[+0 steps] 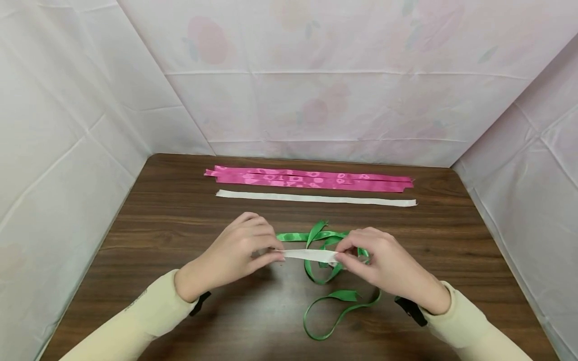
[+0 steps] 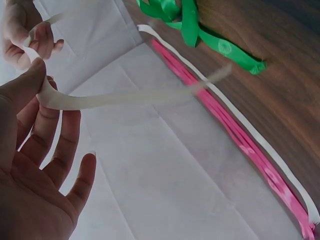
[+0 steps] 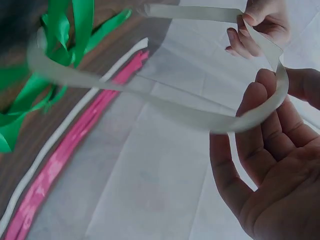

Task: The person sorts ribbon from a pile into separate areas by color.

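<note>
A white ribbon [image 1: 309, 254] stretches between both hands above the table. My left hand [image 1: 239, 248] pinches it between thumb and fingers, and a loose end hangs past that hand in the left wrist view. On the other side my right hand [image 1: 384, 255] pinches the same ribbon, with a longer blurred tail [image 3: 170, 107] curving away in the right wrist view. Beneath and behind the held ribbon lies a tangled green ribbon [image 1: 316, 235], partly hidden by the right hand. One green loop [image 1: 307, 321] reaches toward the near side.
Farther back, a second white ribbon [image 1: 316, 198] lies straight across the wooden table [image 1: 158, 210]. Behind it several pink ribbon strips [image 1: 311, 179] lie side by side. Pale cloth walls [image 1: 316, 110] enclose the table at the back and sides.
</note>
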A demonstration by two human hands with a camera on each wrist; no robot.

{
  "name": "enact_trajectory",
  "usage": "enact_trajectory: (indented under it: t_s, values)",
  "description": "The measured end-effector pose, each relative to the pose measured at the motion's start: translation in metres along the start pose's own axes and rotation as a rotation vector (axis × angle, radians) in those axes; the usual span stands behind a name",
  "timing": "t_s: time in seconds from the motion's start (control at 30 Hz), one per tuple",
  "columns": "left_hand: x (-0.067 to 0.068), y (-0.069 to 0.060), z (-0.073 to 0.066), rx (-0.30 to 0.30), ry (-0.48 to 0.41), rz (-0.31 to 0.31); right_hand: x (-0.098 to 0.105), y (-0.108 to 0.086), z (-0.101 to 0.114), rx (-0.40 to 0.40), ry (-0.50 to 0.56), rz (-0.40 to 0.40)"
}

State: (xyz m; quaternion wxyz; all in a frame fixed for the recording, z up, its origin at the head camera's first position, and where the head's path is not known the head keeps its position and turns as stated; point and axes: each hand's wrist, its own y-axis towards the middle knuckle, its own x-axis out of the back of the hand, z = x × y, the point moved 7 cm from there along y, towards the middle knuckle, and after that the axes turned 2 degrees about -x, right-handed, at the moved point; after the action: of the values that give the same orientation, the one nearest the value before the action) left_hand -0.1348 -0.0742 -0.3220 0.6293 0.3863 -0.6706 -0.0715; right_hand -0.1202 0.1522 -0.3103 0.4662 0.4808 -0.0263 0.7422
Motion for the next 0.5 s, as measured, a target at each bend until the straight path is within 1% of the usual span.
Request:
enact_trajectory:
  t_s: [0.13, 0.4, 0.5]
  values:
    - [0.005, 0.0, 0.003, 0.001, 0.01, -0.015, 0.009, 0.001, 0.001, 0.018, -0.032, -0.021]
    - [0.014, -0.005, 0.011, 0.032, 0.037, -0.031, 0.026, 0.003, 0.0, 0.021, -0.128, -0.042]
    - [0.018, -0.006, 0.014, 0.045, 0.044, -0.032, 0.033, 0.005, 0.0, 0.039, -0.152, -0.064]
